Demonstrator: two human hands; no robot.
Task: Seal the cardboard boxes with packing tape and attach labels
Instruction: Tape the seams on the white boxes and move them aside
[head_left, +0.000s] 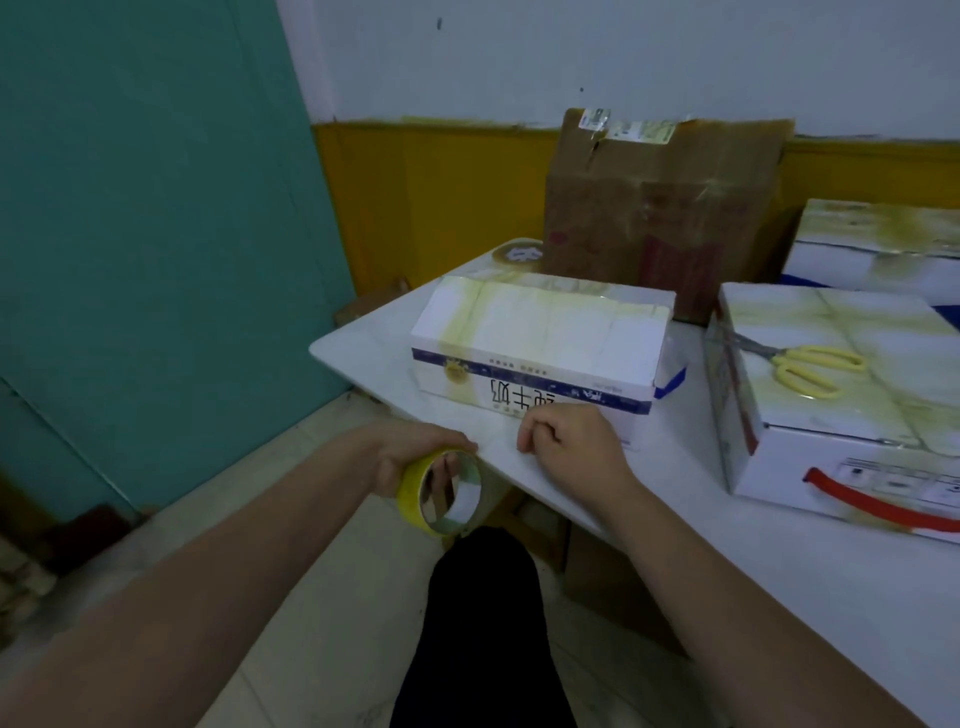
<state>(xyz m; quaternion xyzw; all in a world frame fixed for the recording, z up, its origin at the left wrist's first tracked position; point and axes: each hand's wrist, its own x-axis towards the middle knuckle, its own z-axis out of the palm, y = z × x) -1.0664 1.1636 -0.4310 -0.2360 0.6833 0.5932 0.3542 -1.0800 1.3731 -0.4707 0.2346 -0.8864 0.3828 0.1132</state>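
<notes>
My left hand (400, 457) grips a yellow roll of packing tape (415, 491) just off the table's near corner. My right hand (571, 441) hovers right beside it over the table edge, fingers curled, pinching what looks like the clear tape end (498, 446) drawn from the roll. Directly behind my right hand stands a white milk carton box (545, 332) with blue trim and upside-down print, its top covered in yellowish tape. A larger white box (831, 410) with a red handle sits to the right, also taped.
Yellow-handled scissors (810, 366) lie on top of the larger box. A tall brown cardboard box (665, 208) stands at the back by the wall, with another white box (883, 244) at the far right. The white table (779, 597) ends at left; my dark trouser leg (483, 623) is below.
</notes>
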